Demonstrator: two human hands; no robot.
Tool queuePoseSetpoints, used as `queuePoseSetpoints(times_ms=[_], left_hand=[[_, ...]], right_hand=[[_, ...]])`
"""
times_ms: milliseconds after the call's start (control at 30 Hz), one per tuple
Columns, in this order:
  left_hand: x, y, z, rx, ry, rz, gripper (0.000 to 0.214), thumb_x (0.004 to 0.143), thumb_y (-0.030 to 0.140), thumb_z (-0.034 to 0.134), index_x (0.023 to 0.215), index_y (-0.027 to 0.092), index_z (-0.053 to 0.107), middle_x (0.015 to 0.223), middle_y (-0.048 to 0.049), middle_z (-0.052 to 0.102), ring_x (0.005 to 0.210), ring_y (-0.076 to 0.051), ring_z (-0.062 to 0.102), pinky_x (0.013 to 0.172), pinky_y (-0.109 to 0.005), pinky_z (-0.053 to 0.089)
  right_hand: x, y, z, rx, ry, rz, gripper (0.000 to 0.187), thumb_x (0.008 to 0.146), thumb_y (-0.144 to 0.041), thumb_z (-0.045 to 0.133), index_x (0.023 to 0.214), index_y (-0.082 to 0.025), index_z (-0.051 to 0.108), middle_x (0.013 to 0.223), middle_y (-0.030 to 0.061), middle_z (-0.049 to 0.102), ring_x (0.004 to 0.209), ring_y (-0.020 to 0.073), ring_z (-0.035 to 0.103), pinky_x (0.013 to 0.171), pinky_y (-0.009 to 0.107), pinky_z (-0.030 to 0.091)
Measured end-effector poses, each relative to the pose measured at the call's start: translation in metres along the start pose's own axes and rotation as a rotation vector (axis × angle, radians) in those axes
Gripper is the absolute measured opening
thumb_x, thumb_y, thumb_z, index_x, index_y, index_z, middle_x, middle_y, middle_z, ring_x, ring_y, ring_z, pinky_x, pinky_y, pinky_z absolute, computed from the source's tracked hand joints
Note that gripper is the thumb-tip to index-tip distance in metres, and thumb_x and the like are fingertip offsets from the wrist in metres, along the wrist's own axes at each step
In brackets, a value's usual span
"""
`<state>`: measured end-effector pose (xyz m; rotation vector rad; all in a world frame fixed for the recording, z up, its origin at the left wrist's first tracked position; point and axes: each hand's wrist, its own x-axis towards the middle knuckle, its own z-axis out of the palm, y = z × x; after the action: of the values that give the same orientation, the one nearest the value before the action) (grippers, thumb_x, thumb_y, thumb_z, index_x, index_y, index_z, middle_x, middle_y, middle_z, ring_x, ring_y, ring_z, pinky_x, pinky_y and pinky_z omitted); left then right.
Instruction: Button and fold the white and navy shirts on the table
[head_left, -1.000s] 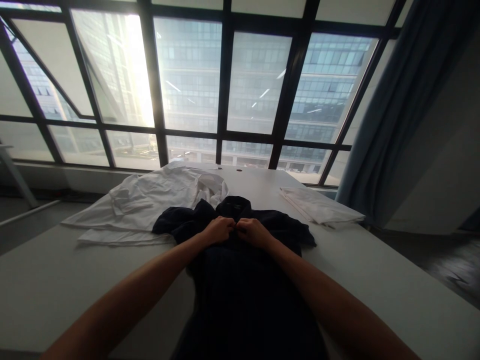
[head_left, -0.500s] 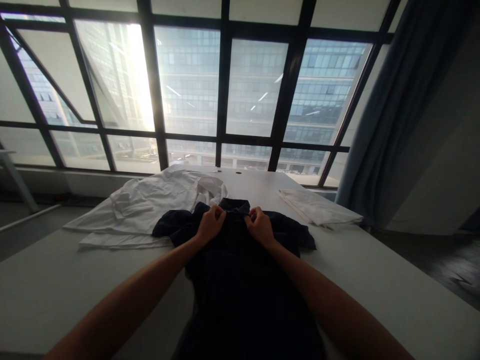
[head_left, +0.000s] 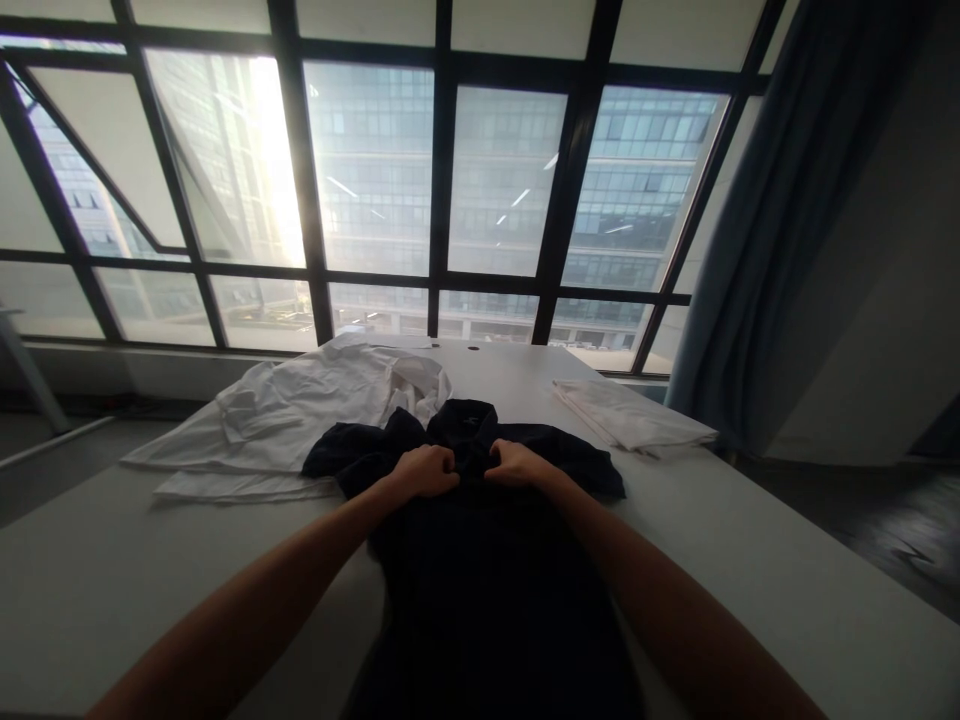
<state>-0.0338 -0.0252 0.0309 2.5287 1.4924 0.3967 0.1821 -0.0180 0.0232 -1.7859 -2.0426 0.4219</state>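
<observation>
Sleeve (head_left: 334, 451) of dark shirt (head_left: 471, 505) overlaps white garment (head_left: 304, 400).

A dark shirt (head_left: 472, 515) is spread on a white table (head_left: 750, 570), with its collar (head_left: 466, 418) pointed at the big window (head_left: 367, 170). The front of the shirt, just below the collar, is touched by the left hand (head_left: 425, 470) and the right hand (head_left: 517, 463), which are held near each other with bent fingers. Whether cloth is pinched cannot be told. On the left, a crumpled white cloth (head_left: 300, 405) is partly hidden by a dark sleeve. On the right, a folded white cloth (head_left: 634, 415) is seen near a blue curtain (head_left: 757, 230).
</observation>
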Motion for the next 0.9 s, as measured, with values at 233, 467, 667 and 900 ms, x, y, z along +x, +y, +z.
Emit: queuePoseSetpoints(times_ms=[233,467,667,900], left_hand=[[-0.003,0.009,-0.004,0.021,-0.041,0.038,0.016,0.075,0.035,0.059,0.075,0.023,0.069,0.080,-0.0043,0.071,0.080,-0.025,0.067,0.069,-0.030,0.047],[0.009,0.013,-0.001,0.056,0.103,-0.101,0.030,0.088,0.034,0.046,0.081,0.018,0.070,0.088,-0.0118,0.071,0.085,-0.028,0.067,0.074,-0.035,0.049],[0.024,0.017,0.004,0.054,0.203,0.038,0.026,0.082,0.018,0.056,0.105,0.021,0.067,0.111,-0.0092,0.064,0.102,-0.025,0.063,0.080,-0.032,0.049],[0.035,0.017,0.009,-0.049,0.188,0.032,0.021,0.087,0.032,0.059,0.102,0.022,0.070,0.109,-0.0063,0.065,0.100,-0.022,0.063,0.080,-0.029,0.048]], right_hand=[[-0.004,-0.018,0.011,-0.126,0.223,-0.114,0.015,0.074,-0.032,0.067,0.082,-0.020,0.072,0.094,0.0103,0.068,0.086,0.0234,0.064,0.069,0.030,0.046],[-0.004,-0.020,0.014,-0.181,0.160,-0.092,0.017,0.082,-0.034,0.065,0.073,-0.021,0.070,0.074,0.0070,0.070,0.068,0.0185,0.063,0.058,0.026,0.039],[-0.007,-0.009,0.012,0.002,0.153,-0.254,0.014,0.085,-0.022,0.054,0.081,-0.018,0.066,0.070,0.0020,0.066,0.063,0.0141,0.058,0.059,0.023,0.037],[-0.007,0.001,0.008,0.276,0.135,-0.355,0.017,0.087,-0.026,0.049,0.082,-0.017,0.063,0.071,-0.0023,0.061,0.064,0.0120,0.053,0.061,0.022,0.040]])
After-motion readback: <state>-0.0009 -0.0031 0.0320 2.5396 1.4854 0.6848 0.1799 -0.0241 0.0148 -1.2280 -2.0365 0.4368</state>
